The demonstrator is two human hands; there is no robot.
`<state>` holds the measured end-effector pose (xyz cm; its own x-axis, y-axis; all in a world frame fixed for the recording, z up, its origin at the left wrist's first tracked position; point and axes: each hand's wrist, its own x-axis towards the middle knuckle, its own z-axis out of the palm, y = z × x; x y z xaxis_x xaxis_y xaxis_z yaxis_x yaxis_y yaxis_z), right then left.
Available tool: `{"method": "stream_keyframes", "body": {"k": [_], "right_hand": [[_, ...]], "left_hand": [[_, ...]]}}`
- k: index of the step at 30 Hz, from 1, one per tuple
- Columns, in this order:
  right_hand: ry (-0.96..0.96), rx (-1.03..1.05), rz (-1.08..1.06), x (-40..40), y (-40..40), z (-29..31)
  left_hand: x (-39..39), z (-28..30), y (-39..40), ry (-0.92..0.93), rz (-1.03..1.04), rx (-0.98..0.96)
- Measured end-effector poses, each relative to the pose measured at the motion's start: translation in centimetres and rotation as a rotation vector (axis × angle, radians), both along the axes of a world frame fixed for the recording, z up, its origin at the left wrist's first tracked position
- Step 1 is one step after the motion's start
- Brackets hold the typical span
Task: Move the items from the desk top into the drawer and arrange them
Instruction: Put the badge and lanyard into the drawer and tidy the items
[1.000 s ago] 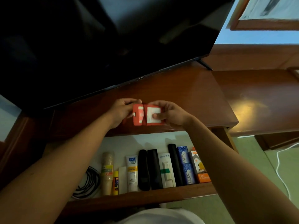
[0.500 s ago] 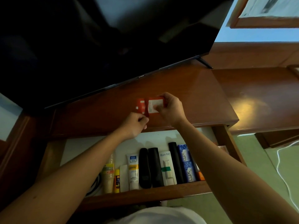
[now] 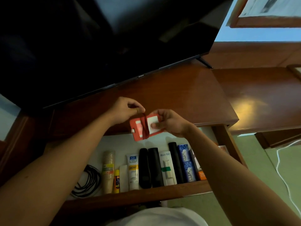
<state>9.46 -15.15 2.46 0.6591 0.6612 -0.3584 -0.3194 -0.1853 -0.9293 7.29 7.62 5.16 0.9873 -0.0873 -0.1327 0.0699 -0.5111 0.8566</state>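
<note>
Drawer (image 3: 146, 195) looks mostly packed already – a neat row inside. Only the red tag (image 3: 143, 127) seems left: right hand (image 3: 169, 123) clamps its end, left hand (image 3: 125, 110) pinches its strap (image 3: 144, 123) – not in yet.

Red tag (image 3: 143, 128) with white panel, dark red strap (image 3: 144, 126) across it. Desk (image 3: 179, 95) glossy reddish-brown wood. Drawer (image 3: 123, 141) white inside, brown front. Inside: black cable (image 3: 88, 181), tan cup stack (image 3: 108, 170), yellow glue stick (image 3: 116, 181), white tube (image 3: 133, 170) with blue and yellow label, two black cases (image 3: 149, 167), blue patterned soap boxes (image 3: 186, 162). TV (image 3: 97, 38) black. Floor (image 3: 260, 168) pale green.
</note>
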Motion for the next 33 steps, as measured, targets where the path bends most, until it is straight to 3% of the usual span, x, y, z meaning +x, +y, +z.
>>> {"method": "stream_keyframes", "body": {"k": [2, 5, 8, 11, 17, 19, 23, 26, 28, 30, 33], "right_hand": [[0.159, 0.205, -0.092, 0.0, 0.0, 0.3], [0.2, 0.313, -0.346, 0.1, 0.5, 0.7], [0.075, 0.189, -0.587, 0.2, 1.1, 0.4], [-0.12, -0.035, -0.687, 0.1, 1.6, 0.2], [-0.56, -0.237, -0.521, -0.8, 2.0, -0.5], [-0.68, -0.244, -0.435, -1.2, 2.3, -0.6], [-0.89, -0.321, -0.347, -1.4, 2.5, -1.6], [-1.031, -0.37, -0.317, -1.3, 2.5, -2.2], [-1.117, -0.414, -0.294, -1.2, 2.3, -2.2], [-1.165, -0.416, -0.224, -1.2, 2.1, -1.9], [-1.032, -0.582, 0.057, -1.0, 1.7, -1.5]], "left_hand": [[-0.5, -0.9, 0.0, 0.116, 0.097, -0.156], [-1.9, -2.6, -1.0, 0.212, 0.174, -0.236], [-3.2, -3.6, -2.8, 0.224, 0.208, -0.254], [-3.6, -4.2, -3.7, 0.164, 0.182, -0.202], [-3.5, -3.0, -3.7, -0.014, 0.102, 0.104], [-3.2, -2.7, -4.0, 0.008, 0.21, -0.008], [-2.5, -2.1, -4.1, 0.31, 0.543, -0.605], [-2.5, -1.7, -3.8, 0.409, 0.55, -0.859], [-2.5, -1.6, -3.7, 0.446, 0.526, -0.901], [-2.2, -1.8, -3.8, 0.429, 0.555, -0.823], [-1.9, -2.3, -3.7, 0.378, 0.621, -0.669]]}}
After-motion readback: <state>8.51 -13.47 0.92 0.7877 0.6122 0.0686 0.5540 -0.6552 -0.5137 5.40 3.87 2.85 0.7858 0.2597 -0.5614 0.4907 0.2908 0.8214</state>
